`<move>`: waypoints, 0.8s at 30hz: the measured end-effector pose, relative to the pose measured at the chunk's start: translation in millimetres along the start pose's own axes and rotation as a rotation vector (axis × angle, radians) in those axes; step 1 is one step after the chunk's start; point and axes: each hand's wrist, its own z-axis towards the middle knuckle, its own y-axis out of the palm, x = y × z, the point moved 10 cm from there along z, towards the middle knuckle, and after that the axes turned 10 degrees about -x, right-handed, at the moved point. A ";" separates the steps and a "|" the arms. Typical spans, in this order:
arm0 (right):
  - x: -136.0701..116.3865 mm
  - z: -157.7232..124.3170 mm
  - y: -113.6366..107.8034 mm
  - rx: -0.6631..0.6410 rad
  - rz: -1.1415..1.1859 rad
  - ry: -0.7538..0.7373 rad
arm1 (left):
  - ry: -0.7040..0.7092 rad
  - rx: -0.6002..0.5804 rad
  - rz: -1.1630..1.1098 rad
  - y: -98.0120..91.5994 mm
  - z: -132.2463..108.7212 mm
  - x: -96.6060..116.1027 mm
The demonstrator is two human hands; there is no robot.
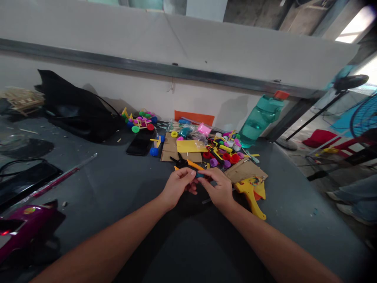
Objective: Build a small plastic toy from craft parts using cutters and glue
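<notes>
My left hand point(179, 184) and my right hand point(217, 186) meet above the front of the grey table. Between their fingertips they pinch a small dark blue-teal bottle cap point(200, 175), partly covered by the fingers. Just behind the hands lie black-jawed pliers point(180, 161) with orange handles. To the right of my right hand a yellow glue gun point(249, 192) rests on its side. Further back, loose coloured bottle caps point(234, 158) and a strip of yellow paper point(191, 146) are spread over cardboard point(171, 147).
A teal water bottle point(259, 120) stands at the back right. On the left are a black phone point(141, 142), a black bag point(76, 110), a plastic-wrapped stick point(64, 173) and a purple device point(29, 224). Small wheeled pieces point(141, 120) sit near the wall. A fan point(365, 118) is beyond the table.
</notes>
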 end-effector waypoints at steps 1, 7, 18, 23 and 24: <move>-0.2 0.2 -0.1 0.000 -0.002 0.001 | -0.002 -0.008 -0.001 0.8 -0.2 0.2; -1.6 0.3 0.7 -0.019 0.028 0.002 | -0.015 0.039 0.038 -3.2 0.1 -2.1; 14.3 -1.3 1.2 0.004 0.015 0.118 | 0.022 0.110 0.093 -6.1 -2.1 3.5; 13.2 -1.2 1.0 -0.003 0.011 0.104 | 0.025 0.125 0.115 -6.3 -2.2 4.5; 12.8 -1.0 1.4 -0.008 0.014 0.099 | 0.025 0.130 0.121 -6.6 -2.3 4.7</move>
